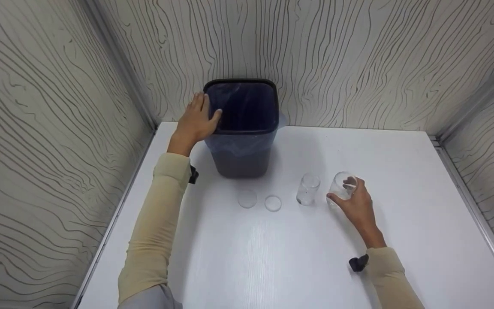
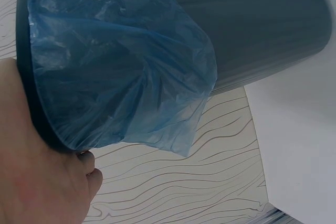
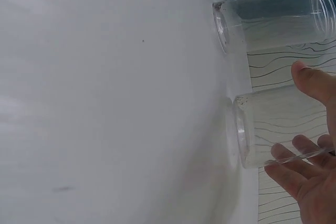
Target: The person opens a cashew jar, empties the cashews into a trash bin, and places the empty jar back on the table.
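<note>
Head view: right hand (image 1: 356, 205) grips upright clear jar (image 1: 342, 185) just right of second jar (image 1: 308, 189); left hand (image 1: 196, 121), fingers straight, rests on bin (image 1: 242, 128) rim, far-left on table (image 1: 298, 257)

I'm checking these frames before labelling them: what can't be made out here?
- Bin: its bottom is lost in the dark blue liner in the head view.
- Left hand: cut off by the left wrist view's edge.
- Jar in the right hand: the head view can't show whether it touches the table.
</note>
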{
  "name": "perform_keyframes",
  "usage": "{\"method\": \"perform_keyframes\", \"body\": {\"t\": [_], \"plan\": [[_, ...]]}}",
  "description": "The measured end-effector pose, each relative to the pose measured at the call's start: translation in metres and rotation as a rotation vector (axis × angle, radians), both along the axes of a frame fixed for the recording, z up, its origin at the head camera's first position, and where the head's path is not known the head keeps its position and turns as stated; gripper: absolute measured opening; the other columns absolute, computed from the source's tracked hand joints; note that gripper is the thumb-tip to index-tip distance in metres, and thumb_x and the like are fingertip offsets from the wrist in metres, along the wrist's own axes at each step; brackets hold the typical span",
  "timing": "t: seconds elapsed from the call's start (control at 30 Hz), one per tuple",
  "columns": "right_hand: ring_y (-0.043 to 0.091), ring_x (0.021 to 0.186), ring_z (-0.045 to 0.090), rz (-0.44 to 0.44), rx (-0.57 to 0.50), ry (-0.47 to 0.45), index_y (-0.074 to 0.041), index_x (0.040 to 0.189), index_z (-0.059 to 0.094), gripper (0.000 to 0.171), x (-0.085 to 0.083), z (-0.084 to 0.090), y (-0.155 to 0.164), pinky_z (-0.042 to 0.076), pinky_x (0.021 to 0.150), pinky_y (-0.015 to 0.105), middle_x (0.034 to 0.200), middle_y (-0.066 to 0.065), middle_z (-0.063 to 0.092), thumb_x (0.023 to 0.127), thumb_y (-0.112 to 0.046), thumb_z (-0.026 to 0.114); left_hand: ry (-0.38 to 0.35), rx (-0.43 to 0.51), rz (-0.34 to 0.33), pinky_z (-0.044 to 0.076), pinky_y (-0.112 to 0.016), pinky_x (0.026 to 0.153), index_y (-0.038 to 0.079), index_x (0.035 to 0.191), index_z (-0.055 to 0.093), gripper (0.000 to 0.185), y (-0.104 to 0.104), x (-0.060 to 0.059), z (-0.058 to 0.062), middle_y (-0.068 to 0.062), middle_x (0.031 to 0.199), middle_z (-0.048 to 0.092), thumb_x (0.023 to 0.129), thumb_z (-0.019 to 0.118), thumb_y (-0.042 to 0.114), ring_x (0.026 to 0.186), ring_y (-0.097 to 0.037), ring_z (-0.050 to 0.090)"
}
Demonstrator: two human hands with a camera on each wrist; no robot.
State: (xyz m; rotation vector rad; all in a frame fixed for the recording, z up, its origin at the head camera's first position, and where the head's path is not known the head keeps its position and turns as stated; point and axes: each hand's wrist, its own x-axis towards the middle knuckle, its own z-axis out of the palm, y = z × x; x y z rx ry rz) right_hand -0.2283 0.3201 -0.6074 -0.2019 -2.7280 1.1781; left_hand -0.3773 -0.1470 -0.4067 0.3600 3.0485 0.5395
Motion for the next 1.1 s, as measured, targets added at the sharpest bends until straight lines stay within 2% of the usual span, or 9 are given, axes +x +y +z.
{"method": "perform_keyframes", "body": {"t": [0.3, 0.6, 0.77, 1.1], "plan": [[0.049, 0.148, 0.046, 0.002, -0.020, -0.014, 0.005, 0.155, 0.033, 0.091, 0.0003, -0.0017, 0.0023, 0.035, 0.126, 0.062, 0.154, 0.029, 0.051, 0.090, -0.027, 0.089, -0.002, -0.010, -0.001, 0.002, -0.048, 0.138, 0.000, 0.170, 0.002, 0.080, -0.0005, -0.0002, 0.0003, -0.019, 0.180, -0.004, 0.115, 0.025, 0.053, 0.168, -0.033, -0.005], [0.050, 0.143, 0.051, 0.031, -0.059, 0.049, 0.005, 0.150, 0.036, 0.090, 0.0006, -0.0082, 0.0049, 0.039, 0.124, 0.061, 0.148, 0.029, 0.055, 0.088, -0.032, 0.090, -0.029, -0.013, 0.008, 0.000, -0.047, 0.138, 0.002, 0.170, -0.001, 0.080, -0.0006, 0.0012, 0.0015, -0.018, 0.180, -0.006, 0.115, 0.025, 0.054, 0.168, -0.032, -0.008], [0.048, 0.145, 0.050, 0.016, -0.071, 0.023, 0.004, 0.151, 0.035, 0.089, 0.0007, -0.0084, 0.0053, 0.037, 0.125, 0.060, 0.150, 0.027, 0.053, 0.089, -0.033, 0.089, -0.025, -0.007, 0.008, 0.000, -0.047, 0.138, 0.002, 0.171, 0.000, 0.081, -0.0001, 0.0018, 0.0017, -0.018, 0.180, -0.006, 0.115, 0.026, 0.054, 0.168, -0.032, -0.007], [0.048, 0.146, 0.048, -0.001, -0.062, -0.042, 0.002, 0.156, 0.031, 0.098, 0.0028, -0.0097, 0.0075, 0.039, 0.123, 0.062, 0.155, 0.026, 0.051, 0.091, -0.048, 0.085, -0.022, -0.016, 0.005, 0.003, -0.049, 0.138, 0.002, 0.170, 0.000, 0.081, 0.0006, 0.0017, 0.0022, -0.019, 0.180, -0.005, 0.115, 0.024, 0.055, 0.168, -0.034, -0.005]]}}
